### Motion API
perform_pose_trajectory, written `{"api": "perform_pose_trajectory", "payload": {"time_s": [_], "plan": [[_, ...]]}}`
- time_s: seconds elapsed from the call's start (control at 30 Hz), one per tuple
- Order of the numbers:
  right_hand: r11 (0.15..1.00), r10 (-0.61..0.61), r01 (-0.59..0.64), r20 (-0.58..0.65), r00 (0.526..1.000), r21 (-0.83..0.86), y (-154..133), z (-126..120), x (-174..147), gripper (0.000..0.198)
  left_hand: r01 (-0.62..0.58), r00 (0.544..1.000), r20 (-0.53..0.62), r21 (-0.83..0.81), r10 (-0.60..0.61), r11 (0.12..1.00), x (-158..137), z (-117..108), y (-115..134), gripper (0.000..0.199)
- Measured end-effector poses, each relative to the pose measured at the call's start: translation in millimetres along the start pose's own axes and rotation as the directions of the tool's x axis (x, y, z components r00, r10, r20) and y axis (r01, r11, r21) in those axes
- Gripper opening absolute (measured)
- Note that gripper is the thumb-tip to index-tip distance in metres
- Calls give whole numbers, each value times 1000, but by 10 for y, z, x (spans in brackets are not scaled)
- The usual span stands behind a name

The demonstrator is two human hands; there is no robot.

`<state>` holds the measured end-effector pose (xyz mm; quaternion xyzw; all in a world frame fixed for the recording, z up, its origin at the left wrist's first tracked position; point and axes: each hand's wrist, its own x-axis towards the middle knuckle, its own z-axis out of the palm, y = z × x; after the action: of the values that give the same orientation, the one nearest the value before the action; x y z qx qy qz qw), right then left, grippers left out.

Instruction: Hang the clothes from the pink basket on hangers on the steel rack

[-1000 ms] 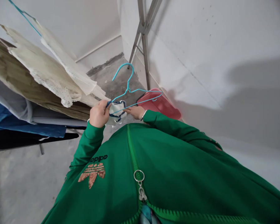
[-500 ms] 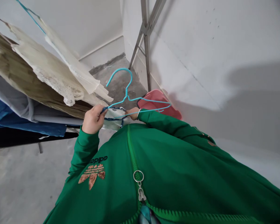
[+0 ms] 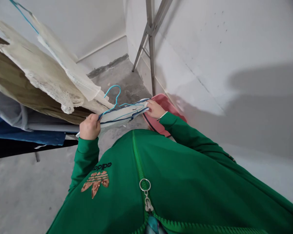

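Hanger [image 3: 117, 97]: blue wire, held between the two hands, its hook free and pointing left; the tip is close to the hem of a pale hanging cloth [image 3: 73, 74], touching or apart I cannot tell, so a swing to the left could snag it

White garment [image 3: 109, 117]: dark-blue edged and stretched from hand to hand, the hanger lying along it; whether the wire sits inside or in front is hard to tell, and if only in front, the garment would probably drop once released

Left hand [image 3: 90, 126]: fingers curled in a closed grip on the garment's left end and the hanger's left corner; a looser hold could let both turn and the hook roll over

Right hand [image 3: 156, 109]: thumb and fingers pinching the garment's right end, just past the wire's right tip; too hard a pull might overstretch the thin cloth or drag it off the left side

Basin [image 3: 163, 99]: pink, on the right, low behind the right hand; a slipped end could fall into it, or onto the grey floor [image 3: 21, 182] and pick up dirt

Lace cloth [image 3: 39, 61]: cream, hanging on the left, farther from the hands; its open edging looks easy for a stray hook to catch
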<state>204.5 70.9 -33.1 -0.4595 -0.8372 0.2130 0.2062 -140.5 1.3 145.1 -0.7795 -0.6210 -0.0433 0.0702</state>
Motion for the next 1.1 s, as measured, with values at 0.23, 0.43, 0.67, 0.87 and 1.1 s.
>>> {"api": "perform_pose_trajectory", "payload": {"time_s": [0.23, 0.43, 0.67, 0.87, 1.1], "plan": [[992, -7, 38, -253, 968, 119, -61, -69, 12, 7, 144, 989, 8, 159, -148, 977, 153, 102, 102, 16], [922, -256, 290, -157, 954, 256, -407, -133, -215, 9, 292, 955, -75, 85, -286, 953, 213, 161, 119, 20], [906, -105, 213, -295, 950, 365, -701, -407, -223, 34, 183, 948, -234, -145, -213, 972, 183, 279, -6, 25], [998, -3, 20, -289, 957, 58, -397, -809, 202, 44, 28, 938, -332, -210, -98, 977, 190, 250, -26, 21], [968, -245, 240, -69, 967, -74, -389, -789, 459, 45, -12, 952, -298, -274, -73, 962, 232, 220, 58, 26]]}}
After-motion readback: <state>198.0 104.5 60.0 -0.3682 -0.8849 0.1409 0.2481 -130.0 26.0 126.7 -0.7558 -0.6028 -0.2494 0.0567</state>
